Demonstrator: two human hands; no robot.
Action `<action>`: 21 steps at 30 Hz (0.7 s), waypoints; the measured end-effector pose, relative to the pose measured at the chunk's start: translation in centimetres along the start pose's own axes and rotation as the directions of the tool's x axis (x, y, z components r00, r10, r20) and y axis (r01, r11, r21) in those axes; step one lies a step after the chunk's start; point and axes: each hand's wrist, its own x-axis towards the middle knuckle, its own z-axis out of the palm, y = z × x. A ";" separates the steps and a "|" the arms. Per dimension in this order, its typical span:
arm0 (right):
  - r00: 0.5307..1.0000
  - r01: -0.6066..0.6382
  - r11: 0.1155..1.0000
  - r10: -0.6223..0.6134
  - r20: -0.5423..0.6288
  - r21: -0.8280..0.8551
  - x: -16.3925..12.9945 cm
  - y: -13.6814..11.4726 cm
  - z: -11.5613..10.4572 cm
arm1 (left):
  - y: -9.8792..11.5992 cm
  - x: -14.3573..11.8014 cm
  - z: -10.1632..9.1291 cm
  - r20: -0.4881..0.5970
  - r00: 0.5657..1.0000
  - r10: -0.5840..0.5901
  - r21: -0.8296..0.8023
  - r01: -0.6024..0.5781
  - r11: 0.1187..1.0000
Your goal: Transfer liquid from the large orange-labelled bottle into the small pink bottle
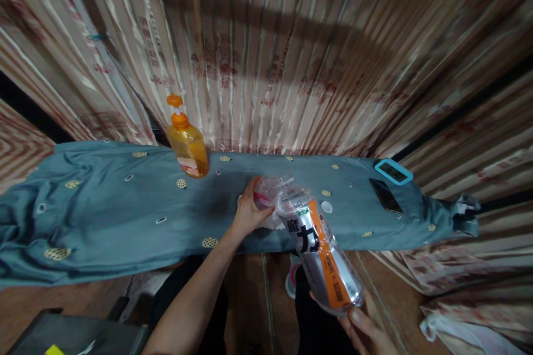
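My right hand (366, 326) is closed around the base of a large plastic drink bottle (320, 255) with a silver and orange label. The bottle is tilted, its upper end up and to the left. My left hand (250, 208) grips a small clear plastic bottle (266, 191) with a pink patch, over the cloth. The upper ends of the two bottles meet or overlap; I cannot tell whether they touch. Something white and crumpled (272, 221) lies below the small bottle, partly hidden. A round white cap (326, 207) rests to the right of the large bottle.
A blue-green cloth (125, 199) covers the narrow table. An orange pump bottle (189, 147) stands at the back left. At the right lie a blue-framed digital timer (393, 172) and a dark phone (385, 195). Patterned curtains (258, 66) hang behind; a dark box (79, 333) is at lower left.
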 end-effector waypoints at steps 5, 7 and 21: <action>0.999 -0.044 0.999 0.044 0.002 -0.012 -0.1 -0.3 0.2 | -0.2 0.0 0.1 0.001 1.000 -0.003 -0.014 0.003 1.000; 0.996 0.023 1.000 -0.024 -0.082 -0.017 -0.7 -0.6 1.7 | -0.2 0.0 0.1 -0.001 1.000 0.002 -0.023 -0.002 1.000; 0.988 -0.018 1.000 0.015 -0.152 -0.019 -1.5 -1.3 3.8 | 0.1 -0.1 0.3 -0.001 1.000 0.003 -0.033 -0.003 0.999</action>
